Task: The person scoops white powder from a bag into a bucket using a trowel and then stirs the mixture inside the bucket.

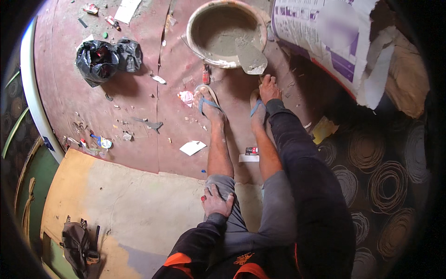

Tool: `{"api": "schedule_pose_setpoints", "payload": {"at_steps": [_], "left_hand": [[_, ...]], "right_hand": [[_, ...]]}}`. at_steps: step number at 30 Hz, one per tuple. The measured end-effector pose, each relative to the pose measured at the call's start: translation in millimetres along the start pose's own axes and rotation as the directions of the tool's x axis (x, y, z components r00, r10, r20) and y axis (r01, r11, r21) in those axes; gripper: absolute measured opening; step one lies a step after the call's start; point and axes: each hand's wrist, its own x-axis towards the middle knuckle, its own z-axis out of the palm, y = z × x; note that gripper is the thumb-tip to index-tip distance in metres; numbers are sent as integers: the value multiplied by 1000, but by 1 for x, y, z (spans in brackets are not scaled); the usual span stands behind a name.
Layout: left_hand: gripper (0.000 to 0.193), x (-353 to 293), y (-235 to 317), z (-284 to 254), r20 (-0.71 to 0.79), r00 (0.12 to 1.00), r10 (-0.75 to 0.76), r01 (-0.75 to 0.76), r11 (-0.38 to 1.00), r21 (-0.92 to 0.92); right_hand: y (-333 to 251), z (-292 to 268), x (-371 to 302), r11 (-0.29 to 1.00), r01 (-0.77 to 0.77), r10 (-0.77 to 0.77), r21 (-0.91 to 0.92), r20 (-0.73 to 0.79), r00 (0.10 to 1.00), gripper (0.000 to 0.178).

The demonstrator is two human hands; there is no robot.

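My right hand (269, 89) reaches down beside my right foot, fingers closed round the handle of a putty knife (251, 57). The knife's wide blade, smeared with grey paste, tilts over the near rim of a round bucket (197, 50). Wet grey plaster (218, 33) lies inside the bucket. Resting on my left knee is my left hand (216, 202), its fingers spread and holding nothing; a ring with a red top shows on one finger. Most of the knife's handle is hidden in the right hand.
A torn white and purple paper sack (325, 46) stands at the far right. A black plastic bag (96, 63) and scattered litter lie on the reddish floor sheet (134, 100). Nearer, a brown pouch (76, 246) rests on a stained pale board (153, 200). My sandalled feet flank the area before the bucket.
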Motion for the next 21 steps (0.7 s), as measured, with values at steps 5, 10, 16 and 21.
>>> {"api": "schedule_pose_setpoints", "payload": {"at_steps": [5, 10, 16, 21], "left_hand": [[88, -1, 0, 5, -30, 999, 38, -37, 998, 47], [91, -2, 7, -1, 19, 1000, -3, 2, 998, 66], [91, -2, 14, 5, 6, 1000, -4, 3, 986, 169], [92, -1, 11, 0, 47, 998, -43, 34, 981, 192]], "right_hand": [[49, 12, -40, 999, -38, 36, 27, 76, 996, 32], [78, -58, -111, 996, -38, 33, 77, 57, 998, 36], [28, -87, -77, 962, 90, -52, 257, -151, 987, 42], [8, -64, -49, 983, 3, -5, 181, 11, 1000, 39]]}}
